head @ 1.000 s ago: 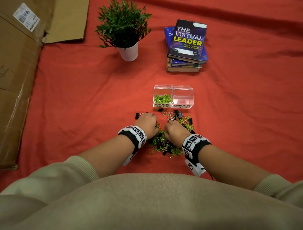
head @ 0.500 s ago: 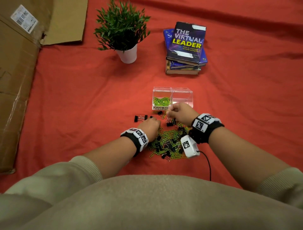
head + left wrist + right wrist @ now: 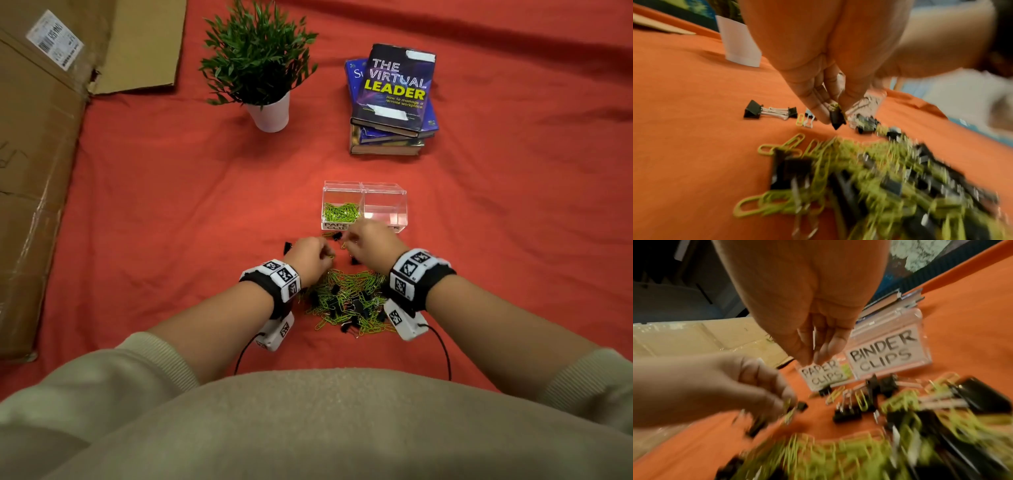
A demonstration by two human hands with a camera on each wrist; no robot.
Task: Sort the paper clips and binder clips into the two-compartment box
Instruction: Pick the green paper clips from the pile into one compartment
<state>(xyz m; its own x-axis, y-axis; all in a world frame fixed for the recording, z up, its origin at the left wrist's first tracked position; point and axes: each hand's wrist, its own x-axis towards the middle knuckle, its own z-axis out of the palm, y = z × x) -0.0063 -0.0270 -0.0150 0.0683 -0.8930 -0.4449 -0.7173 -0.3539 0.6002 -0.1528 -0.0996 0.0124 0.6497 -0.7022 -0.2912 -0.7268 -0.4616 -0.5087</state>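
The clear two-compartment box [image 3: 364, 192] stands on the red cloth. Its left half, labelled paper clips [image 3: 822, 374], holds green paper clips [image 3: 340, 211]. The right half, labelled binder clips [image 3: 882, 353], looks bare. A mixed pile of green paper clips and black binder clips [image 3: 349, 301] lies between my wrists. My left hand [image 3: 833, 113] pinches a black binder clip [image 3: 836, 119] with a green paper clip caught on it, just above the cloth. My right hand [image 3: 813, 358] hovers before the box front, fingertips pinched on a thin silvery clip wire [image 3: 813, 339].
Loose binder clips [image 3: 769, 111] lie left of the pile. A potted plant [image 3: 260, 68] and a stack of books [image 3: 392, 99] stand behind the box. Flattened cardboard [image 3: 34, 171] covers the left edge. Bare red cloth spreads to the right.
My right hand left the pile and moved up to the front of the box. My left hand shifted forward to the pile's far edge and holds a binder clip.
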